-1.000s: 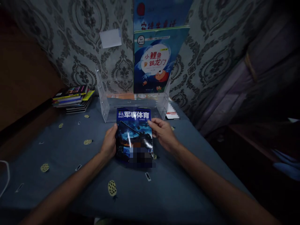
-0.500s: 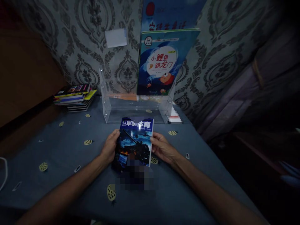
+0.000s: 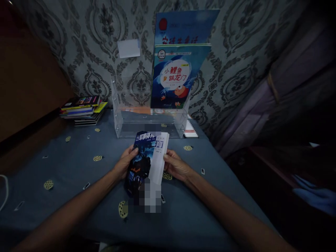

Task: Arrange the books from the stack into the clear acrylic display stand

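Observation:
A book (image 3: 141, 159) with a dark blue cover showing a tank is held above the table, between my two hands. Its front cover bends toward the left, baring part of a white inner page at the right. My left hand (image 3: 126, 161) grips the left edge, thumb on the cover. On the right edge my right hand (image 3: 177, 165) pinches the pages, thumb in front and fingers behind. The book's lower part is blurred by large pixels. Just beyond it stands a clear acrylic book rack (image 3: 118, 122), holding a blue picture book (image 3: 170, 80) with a taller blue book (image 3: 185, 28) behind.
A stack of books (image 3: 82, 108) lies at the back left against the wall. A pineapple-patterned cloth (image 3: 65, 168) covers the table. A white card (image 3: 128, 48) shows before the patterned wall. Curtains (image 3: 252, 105) hang at the right, past the table's edge.
The book's front cover has swung partly open to the left, and a white page now shows. Both hands keep their hold. The view has tilted up slightly.

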`<action>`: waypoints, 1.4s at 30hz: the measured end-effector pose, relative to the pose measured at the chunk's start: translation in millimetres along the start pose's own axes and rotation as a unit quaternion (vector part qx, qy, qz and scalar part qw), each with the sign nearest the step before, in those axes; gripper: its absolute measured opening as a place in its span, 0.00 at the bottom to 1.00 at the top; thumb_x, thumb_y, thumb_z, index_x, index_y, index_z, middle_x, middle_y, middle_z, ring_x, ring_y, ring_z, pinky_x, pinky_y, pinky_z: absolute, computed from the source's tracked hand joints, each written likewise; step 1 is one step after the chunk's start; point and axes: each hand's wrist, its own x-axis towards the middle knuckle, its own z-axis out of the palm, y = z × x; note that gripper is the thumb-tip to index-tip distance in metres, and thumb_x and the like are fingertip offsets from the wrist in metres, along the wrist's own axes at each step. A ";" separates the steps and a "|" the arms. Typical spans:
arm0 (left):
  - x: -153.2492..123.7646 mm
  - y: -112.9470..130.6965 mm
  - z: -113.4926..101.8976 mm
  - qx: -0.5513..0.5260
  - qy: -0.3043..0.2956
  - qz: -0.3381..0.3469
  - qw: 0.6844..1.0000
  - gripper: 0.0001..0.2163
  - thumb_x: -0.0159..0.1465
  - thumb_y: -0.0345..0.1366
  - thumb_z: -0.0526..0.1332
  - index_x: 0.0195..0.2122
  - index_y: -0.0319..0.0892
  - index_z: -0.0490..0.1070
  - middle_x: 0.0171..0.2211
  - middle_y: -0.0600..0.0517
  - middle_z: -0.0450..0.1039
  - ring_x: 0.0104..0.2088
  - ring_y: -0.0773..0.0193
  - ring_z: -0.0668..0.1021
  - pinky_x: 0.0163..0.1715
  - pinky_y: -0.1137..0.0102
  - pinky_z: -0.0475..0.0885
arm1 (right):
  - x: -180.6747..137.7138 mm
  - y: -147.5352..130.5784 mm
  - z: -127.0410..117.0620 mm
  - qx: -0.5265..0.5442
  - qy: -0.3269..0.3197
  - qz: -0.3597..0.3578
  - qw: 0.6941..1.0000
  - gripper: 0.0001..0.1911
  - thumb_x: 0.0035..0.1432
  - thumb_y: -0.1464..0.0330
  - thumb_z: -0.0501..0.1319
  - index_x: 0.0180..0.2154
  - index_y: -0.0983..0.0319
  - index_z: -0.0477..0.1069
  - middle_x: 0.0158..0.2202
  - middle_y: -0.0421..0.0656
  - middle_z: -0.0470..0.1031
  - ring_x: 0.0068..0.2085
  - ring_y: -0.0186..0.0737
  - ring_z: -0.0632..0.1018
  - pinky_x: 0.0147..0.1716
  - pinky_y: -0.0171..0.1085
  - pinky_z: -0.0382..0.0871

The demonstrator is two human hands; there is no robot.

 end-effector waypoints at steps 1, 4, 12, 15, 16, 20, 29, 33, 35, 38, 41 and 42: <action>-0.5 1.1 0.7 0.000 -0.003 -0.006 1.000 0.29 0.41 0.51 0.80 0.40 0.42 0.76 0.21 0.58 0.76 0.26 0.64 0.80 0.32 0.73 0.76 | -0.5 0.6 -0.1 -0.003 0.001 0.001 1.000 0.25 0.36 0.55 0.81 0.35 0.61 0.80 0.28 0.37 0.81 0.25 0.30 0.77 0.24 0.28 0.70; -0.1 1.8 0.8 0.001 -0.007 -0.018 1.000 0.31 0.38 0.52 0.80 0.40 0.43 0.77 0.21 0.58 0.76 0.27 0.63 0.81 0.33 0.74 0.77 | -1.7 2.8 -1.7 -0.007 0.000 0.001 1.000 0.26 0.34 0.54 0.81 0.33 0.60 0.80 0.25 0.36 0.79 0.24 0.29 0.77 0.24 0.28 0.71; 6.0 -5.8 -6.0 0.021 -0.034 -0.019 0.999 0.31 0.42 0.53 0.79 0.43 0.41 0.77 0.36 0.50 0.83 0.35 0.59 0.83 0.37 0.71 0.77 | -2.2 4.6 -3.1 -0.016 0.005 0.007 1.000 0.26 0.32 0.51 0.80 0.29 0.60 0.78 0.23 0.36 0.77 0.23 0.30 0.75 0.24 0.29 0.70; 5.7 -7.0 -4.6 0.031 -0.030 -0.016 0.999 0.30 0.44 0.49 0.79 0.45 0.41 0.76 0.37 0.49 0.83 0.36 0.59 0.83 0.39 0.70 0.77 | -1.2 3.4 -3.2 -0.020 0.009 0.003 1.000 0.27 0.32 0.50 0.80 0.29 0.61 0.78 0.22 0.36 0.76 0.22 0.30 0.73 0.23 0.30 0.69; 5.2 -7.0 -3.7 0.035 -0.024 -0.015 0.999 0.30 0.44 0.48 0.79 0.45 0.41 0.75 0.38 0.49 0.82 0.36 0.59 0.83 0.39 0.69 0.76 | -0.7 2.9 -3.2 -0.024 0.014 0.000 1.000 0.27 0.33 0.49 0.79 0.29 0.61 0.77 0.22 0.36 0.75 0.22 0.30 0.72 0.23 0.30 0.69; 2.5 -6.2 -0.4 0.053 0.014 -0.007 0.998 0.28 0.46 0.47 0.79 0.45 0.41 0.75 0.39 0.50 0.82 0.36 0.60 0.82 0.40 0.69 0.76 | 1.6 2.5 -3.5 -0.040 0.046 -0.016 0.998 0.28 0.35 0.47 0.78 0.27 0.61 0.74 0.22 0.35 0.74 0.22 0.29 0.72 0.24 0.30 0.70; 11.4 -6.2 -13.8 0.059 0.112 0.061 0.990 0.29 0.47 0.53 0.76 0.45 0.43 0.77 0.41 0.50 0.82 0.41 0.56 0.83 0.42 0.68 0.76 | 1.7 -0.9 -3.3 -0.146 0.010 -0.028 0.989 0.26 0.44 0.48 0.74 0.30 0.63 0.74 0.19 0.34 0.70 0.16 0.27 0.68 0.13 0.27 0.61; 22.3 -7.6 -25.5 0.049 0.166 0.084 0.981 0.23 0.54 0.52 0.72 0.46 0.45 0.77 0.46 0.49 0.82 0.46 0.55 0.82 0.47 0.65 0.76 | -1.6 -6.8 -3.2 -0.221 -0.021 -0.013 0.975 0.25 0.50 0.49 0.71 0.33 0.65 0.75 0.21 0.34 0.71 0.13 0.22 0.62 0.10 0.25 0.50; 24.4 -8.7 -28.6 0.035 0.179 0.087 0.979 0.20 0.57 0.50 0.72 0.46 0.46 0.77 0.47 0.49 0.81 0.47 0.56 0.82 0.49 0.64 0.76 | -1.7 -7.0 -4.4 -0.230 -0.020 -0.016 0.973 0.25 0.51 0.48 0.71 0.32 0.64 0.74 0.18 0.32 0.69 0.12 0.21 0.60 0.10 0.26 0.45; 23.0 -8.0 -28.6 0.020 0.185 0.072 0.980 0.19 0.58 0.48 0.72 0.48 0.47 0.76 0.50 0.49 0.80 0.49 0.56 0.81 0.50 0.65 0.75 | 0.3 -3.8 -7.4 -0.222 -0.017 -0.014 0.975 0.25 0.51 0.49 0.71 0.33 0.64 0.73 0.18 0.33 0.70 0.12 0.22 0.61 0.10 0.26 0.46; 19.5 -4.3 -25.0 0.021 0.185 0.054 0.981 0.22 0.57 0.49 0.72 0.49 0.46 0.76 0.53 0.49 0.78 0.51 0.57 0.80 0.50 0.67 0.75 | 3.1 0.6 -10.6 -0.201 -0.023 -0.004 0.979 0.27 0.50 0.47 0.71 0.35 0.64 0.73 0.19 0.35 0.73 0.13 0.26 0.67 0.12 0.27 0.53; 18.3 -2.9 -23.7 0.024 0.174 0.059 0.983 0.23 0.56 0.50 0.73 0.49 0.46 0.76 0.53 0.49 0.79 0.51 0.57 0.80 0.49 0.67 0.75 | 3.8 1.7 -11.6 -0.195 -0.023 -0.002 0.981 0.27 0.50 0.47 0.71 0.36 0.64 0.72 0.20 0.35 0.74 0.14 0.27 0.69 0.12 0.27 0.55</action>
